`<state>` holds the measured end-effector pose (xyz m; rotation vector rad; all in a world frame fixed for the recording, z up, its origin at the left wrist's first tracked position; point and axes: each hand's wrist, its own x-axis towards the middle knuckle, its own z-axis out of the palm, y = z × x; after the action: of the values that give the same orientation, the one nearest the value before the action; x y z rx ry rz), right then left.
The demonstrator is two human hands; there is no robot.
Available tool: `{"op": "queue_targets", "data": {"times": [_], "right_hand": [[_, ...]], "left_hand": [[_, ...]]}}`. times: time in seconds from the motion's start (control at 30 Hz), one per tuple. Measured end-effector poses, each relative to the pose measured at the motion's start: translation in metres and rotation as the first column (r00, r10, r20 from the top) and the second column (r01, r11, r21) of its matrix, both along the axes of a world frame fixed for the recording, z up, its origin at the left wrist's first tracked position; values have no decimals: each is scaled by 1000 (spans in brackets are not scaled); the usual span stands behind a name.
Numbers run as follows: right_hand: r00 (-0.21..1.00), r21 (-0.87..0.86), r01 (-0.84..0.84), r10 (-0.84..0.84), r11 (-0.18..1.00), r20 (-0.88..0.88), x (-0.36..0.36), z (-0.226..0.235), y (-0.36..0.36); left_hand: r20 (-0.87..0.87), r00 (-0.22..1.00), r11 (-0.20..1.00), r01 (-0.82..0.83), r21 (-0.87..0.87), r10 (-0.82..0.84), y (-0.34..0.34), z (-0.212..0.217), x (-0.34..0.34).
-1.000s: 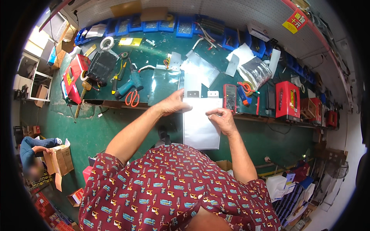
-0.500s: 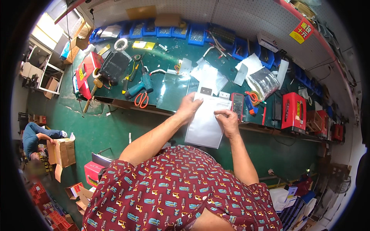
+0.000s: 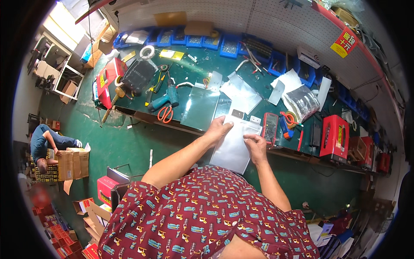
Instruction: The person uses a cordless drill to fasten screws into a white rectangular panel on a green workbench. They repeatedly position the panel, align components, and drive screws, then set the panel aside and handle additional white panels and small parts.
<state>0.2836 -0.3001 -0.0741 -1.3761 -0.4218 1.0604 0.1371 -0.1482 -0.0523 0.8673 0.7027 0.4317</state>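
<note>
Both hands hold one flat silver pouch [image 3: 233,149] at the front edge of the green bench [image 3: 202,73]. The left hand [image 3: 219,129] grips the pouch's upper left side, fingers curled onto its face, and the right hand [image 3: 255,146] pinches its right edge a little lower. The pouch hangs partly over the bench edge, and two small grey tabs [image 3: 246,116] stand at its top.

More silver pouches [image 3: 202,105] lie flat on the bench just behind it, with another silvery sheet [image 3: 243,93] beyond them. To the right lies a clear plastic bag [image 3: 302,102] with dark content, and white paper sheets [image 3: 289,82] lie next to it. A red box [image 3: 335,136] with a yellow label stands further right. A red meter [image 3: 270,126] with a dark screen lies just beside the held pouch. Left on the bench are a red case [image 3: 108,77], orange-handled scissors [image 3: 164,114] and a teal power tool [image 3: 166,98]. Blue bins [image 3: 202,41] run in a row along the back wall. A yellow sign [image 3: 343,42] with red marks hangs on the pegboard at the upper right.

On the floor to the left, another person [image 3: 45,142] bends over a brown carton [image 3: 71,164]. Red cartons [image 3: 56,233] at the lower left are blurred, and what the bins contain is too small to tell. The person's patterned shirt [image 3: 207,216] hides the floor below.
</note>
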Motion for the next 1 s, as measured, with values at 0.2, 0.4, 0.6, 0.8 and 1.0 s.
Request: {"op": "queue_targets", "data": {"times": [0.2, 0.4, 0.6, 0.8, 1.0], "right_hand": [[993, 37, 83, -79, 996, -91, 6, -16, -26], [987, 46, 91, -84, 995, -138, 3, -21, -19], [985, 2, -142, 141, 990, 101, -31, -23, 49], [993, 15, -76, 74, 997, 93, -56, -37, 131], [960, -253, 49, 24, 966, 280, -48, -66, 218]], "left_hand": [[-99, 993, 976, 76, 206, -57, -17, -9, 20], [-109, 993, 965, 81, 251, -55, -16, -14, 11], [-62, 996, 992, -53, 117, 60, 38, -32, -45], [-40, 984, 980, -168, 111, 173, 116, -46, -104], [-116, 976, 981, -176, 76, 184, 176, -57, -150]]}}
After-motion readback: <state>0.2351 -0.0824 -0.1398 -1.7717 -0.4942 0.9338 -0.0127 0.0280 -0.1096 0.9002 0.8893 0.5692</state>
